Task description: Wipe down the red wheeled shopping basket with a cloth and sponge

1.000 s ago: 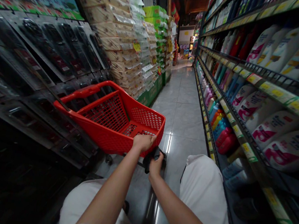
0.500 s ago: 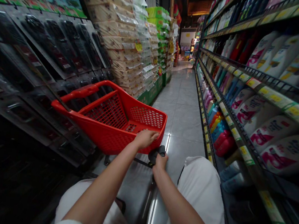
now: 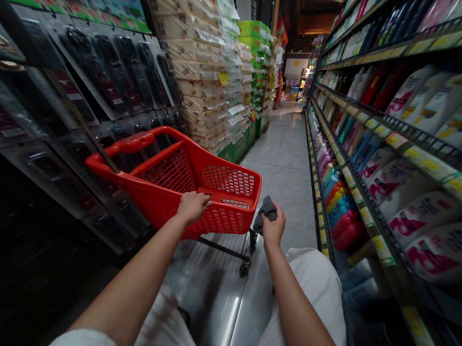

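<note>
A red plastic shopping cart (image 3: 159, 197) stands crosswise in front of me, its handle at the left. On its near top rim rests my left hand (image 3: 192, 209), fingers curled over the edge and gripping it. My right hand (image 3: 274, 225) is closed around a crumpled dark grey cloth (image 3: 265, 214), just beyond the cart's right end. The cloth is apart from the basket or barely beside it; I cannot tell which. Below that end shows a black caster wheel (image 3: 245, 267). The basket's visible inside holds nothing I can make out.
Shelves of shampoo bottles (image 3: 434, 245) line the right side. At the left hangs a rack of packaged dark goods (image 3: 86, 72), close to the cart handle. Behind it rise stacked paper packs (image 3: 191, 54). A grey tiled floor (image 3: 282, 157) runs down the aisle.
My left hand has slid leftward along the cart's rim. My right hand has moved up and right with the cloth, away from the cart's lower front corner.
</note>
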Available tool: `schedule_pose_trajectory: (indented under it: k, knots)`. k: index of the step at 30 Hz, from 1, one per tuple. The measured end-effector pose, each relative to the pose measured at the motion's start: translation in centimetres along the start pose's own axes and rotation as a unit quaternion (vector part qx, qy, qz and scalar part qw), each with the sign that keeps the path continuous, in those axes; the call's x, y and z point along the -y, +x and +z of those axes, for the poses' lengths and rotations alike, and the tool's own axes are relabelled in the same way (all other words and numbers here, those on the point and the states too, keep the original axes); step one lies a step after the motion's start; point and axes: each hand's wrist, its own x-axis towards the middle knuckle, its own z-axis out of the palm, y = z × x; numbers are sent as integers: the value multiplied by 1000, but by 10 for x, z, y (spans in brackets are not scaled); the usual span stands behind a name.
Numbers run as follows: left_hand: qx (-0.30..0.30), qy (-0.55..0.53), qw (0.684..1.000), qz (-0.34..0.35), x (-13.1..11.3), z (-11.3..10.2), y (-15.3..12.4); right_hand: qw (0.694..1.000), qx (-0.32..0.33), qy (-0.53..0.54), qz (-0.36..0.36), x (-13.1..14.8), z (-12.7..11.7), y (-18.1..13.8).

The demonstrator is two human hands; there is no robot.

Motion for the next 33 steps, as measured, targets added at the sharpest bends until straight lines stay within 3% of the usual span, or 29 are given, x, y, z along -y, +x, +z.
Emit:
schedule_pose_trajectory:
  k: [3,7,11,15,19,23,28,33]
  knots:
    - [-11,-7,1000,-4,-7,5,2,977,97,-173,-75,17,-1,-4]
    - [-20,-12,1000,-6,-16,9,1,937,108,-309,-122,39,14,-24]
    - [-31,-13,999,-16,-22,12,-1,913,153,-328,-188,43,6,-19]
    - [-40,-19,999,-22,-29,13,-5,915,151,-336,-164,35,-11,2]
    - [-48,-22,998,-40,-40,12,-9,921,113,-343,-146,41,1,-5]
    - [-52,-17,998,-40,-45,9,-16,899,170,-338,-221,53,14,-25]
    - [-8,-6,999,52,-7,-13,-30,877,188,-380,-225,48,-7,-4]
    - [24,99,994,-38,48,-38,-43,894,138,-395,-160,40,-13,19]
